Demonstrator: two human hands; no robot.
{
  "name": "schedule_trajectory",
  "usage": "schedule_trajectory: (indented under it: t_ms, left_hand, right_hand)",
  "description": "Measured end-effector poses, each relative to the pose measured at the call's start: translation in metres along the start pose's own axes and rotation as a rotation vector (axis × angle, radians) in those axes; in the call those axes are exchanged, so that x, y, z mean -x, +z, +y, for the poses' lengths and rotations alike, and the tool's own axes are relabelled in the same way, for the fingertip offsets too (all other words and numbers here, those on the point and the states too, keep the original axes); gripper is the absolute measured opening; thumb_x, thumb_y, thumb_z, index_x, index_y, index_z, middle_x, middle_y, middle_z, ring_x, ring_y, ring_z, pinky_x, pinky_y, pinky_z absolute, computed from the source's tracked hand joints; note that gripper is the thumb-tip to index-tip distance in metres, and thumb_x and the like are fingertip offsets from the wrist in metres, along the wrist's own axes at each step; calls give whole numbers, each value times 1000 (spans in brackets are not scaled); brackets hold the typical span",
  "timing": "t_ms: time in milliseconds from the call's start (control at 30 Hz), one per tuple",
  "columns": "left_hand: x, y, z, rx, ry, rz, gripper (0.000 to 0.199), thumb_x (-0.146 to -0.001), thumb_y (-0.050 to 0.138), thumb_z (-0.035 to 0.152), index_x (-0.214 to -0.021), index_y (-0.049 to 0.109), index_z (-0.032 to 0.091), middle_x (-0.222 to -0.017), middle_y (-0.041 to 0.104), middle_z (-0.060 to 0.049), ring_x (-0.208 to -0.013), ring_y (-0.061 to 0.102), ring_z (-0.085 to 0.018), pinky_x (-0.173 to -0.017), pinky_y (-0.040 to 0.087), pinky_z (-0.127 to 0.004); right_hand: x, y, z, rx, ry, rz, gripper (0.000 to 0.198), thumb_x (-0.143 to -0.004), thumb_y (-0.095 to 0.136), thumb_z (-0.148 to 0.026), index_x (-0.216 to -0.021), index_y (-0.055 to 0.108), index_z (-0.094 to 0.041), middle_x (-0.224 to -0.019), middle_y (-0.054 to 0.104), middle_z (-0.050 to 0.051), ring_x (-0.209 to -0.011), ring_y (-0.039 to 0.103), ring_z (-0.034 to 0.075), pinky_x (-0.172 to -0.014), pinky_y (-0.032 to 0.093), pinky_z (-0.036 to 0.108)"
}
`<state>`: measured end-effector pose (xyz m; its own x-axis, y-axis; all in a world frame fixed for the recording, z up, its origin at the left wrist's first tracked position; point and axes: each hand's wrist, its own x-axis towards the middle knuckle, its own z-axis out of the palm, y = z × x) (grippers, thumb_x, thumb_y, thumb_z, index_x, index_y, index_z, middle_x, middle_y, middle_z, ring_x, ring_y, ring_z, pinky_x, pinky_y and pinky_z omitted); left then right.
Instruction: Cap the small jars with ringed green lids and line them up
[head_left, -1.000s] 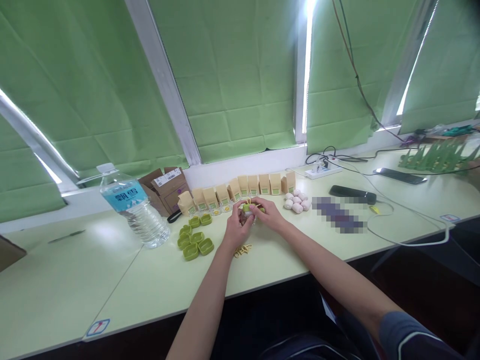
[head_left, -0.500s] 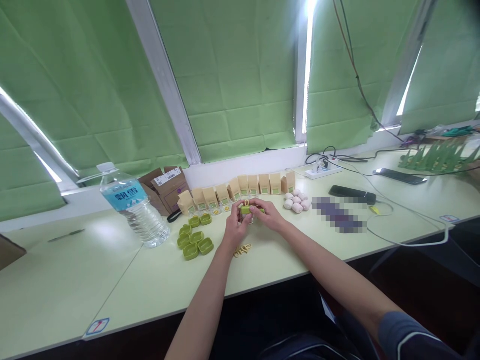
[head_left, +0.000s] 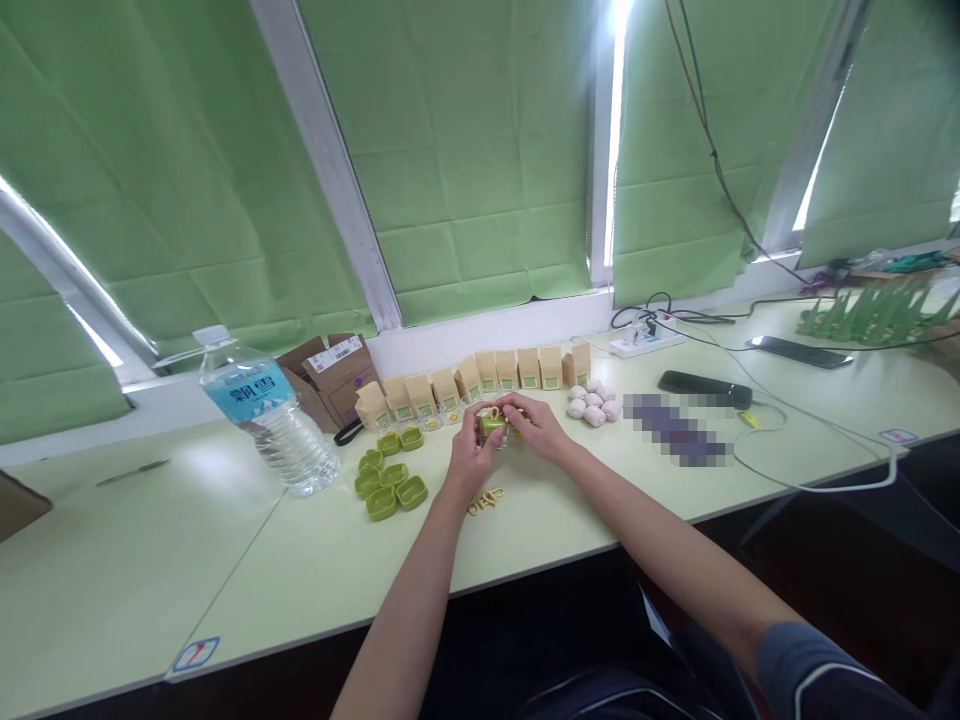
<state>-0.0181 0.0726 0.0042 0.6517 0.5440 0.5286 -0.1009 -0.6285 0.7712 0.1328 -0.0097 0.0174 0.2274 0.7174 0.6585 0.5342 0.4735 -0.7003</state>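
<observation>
Between my hands, above the table, is a small green piece (head_left: 492, 425) with a yellow loop on top. My left hand (head_left: 470, 452) grips it from the left, thumb across its near side. My right hand (head_left: 541, 430) is closed at its right edge, with the fingertips partly hiding it. Something clear shows beneath the green piece, too small to make out. Several yellow loops (head_left: 485, 502) lie on the table just below my hands. To the left are several small open green cups (head_left: 382, 503). Rolled whitish-pink pieces (head_left: 594, 408) are grouped to the right.
A row of small tan paper-bag shapes (head_left: 486, 372) stands along the back, with clear pieces before it. Further left are a large water bottle (head_left: 274, 420) and a cardboard box (head_left: 334, 385). Rightward lie a black phone (head_left: 705, 389), a power strip (head_left: 646, 341) and cables.
My right fingers have shifted slightly on the green piece, and the green part that showed under them at the right is now hidden. The things on the table have not moved.
</observation>
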Motion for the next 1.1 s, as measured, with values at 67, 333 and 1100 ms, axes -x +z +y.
schedule_trajectory:
  t_ms: [67, 333, 1100]
  left_hand:
    - [0, 0, 1, 4, -5, 16, 47, -89, 60, 45, -129, 46, 25, -94, 64, -2, -74, 60, -13, -71, 50, -27]
    - [-1, -1, 3, 129, -74, 140, 43, -89, 58, 50, -119, 46, 22, -80, 59, 0, -67, 56, -12, -62, 45, -24]
    - [-1, -1, 6, -1, -145, 108, 32, -96, 39, 51, -83, 43, 22, -64, 49, 4, -54, 52, -12, -52, 42, -23]
  right_hand:
    - [0, -1, 0, -4, 10, 10, 27, -97, 46, -36, -103, 67, -21, -96, 70, 4, -87, 63, 17, -75, 49, 29]
    - [1, 2, -6, -110, -38, -79, 43, -76, 76, -46, -109, 60, -23, -115, 62, 7, -104, 61, 20, -81, 54, 32]
    - [3, 2, -4, 85, -49, -162, 38, -67, 80, -39, -94, 61, -20, -81, 59, -1, -65, 50, 11, -58, 44, 23]
